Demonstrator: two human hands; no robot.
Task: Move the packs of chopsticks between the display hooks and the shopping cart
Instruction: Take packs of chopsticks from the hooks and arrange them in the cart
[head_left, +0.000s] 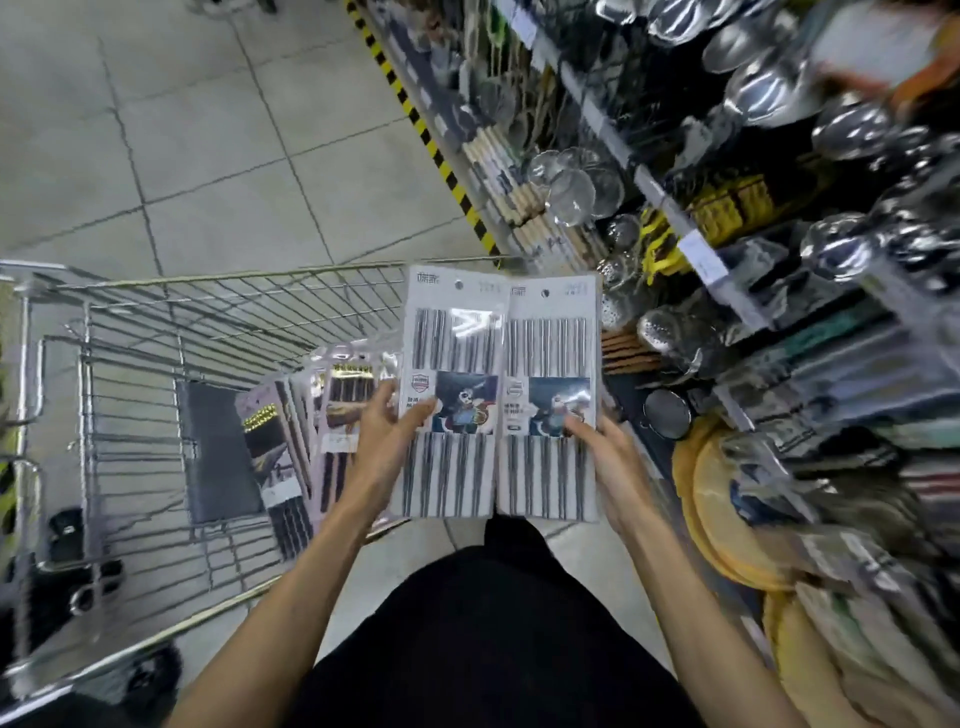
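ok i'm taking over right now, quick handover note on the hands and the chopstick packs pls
Left hand: grips the left pack at its left edge, thumb on the front.
Right hand: grips the right pack at its lower right edge.
Both packs are held side by side in front of the body, between the shopping cart on the left and the display shelves on the right.
Done: several darker packs lie in the cart.
Left: the two held packs are neither hung nor in the cart. Which way they are headed cannot be told, so check first.
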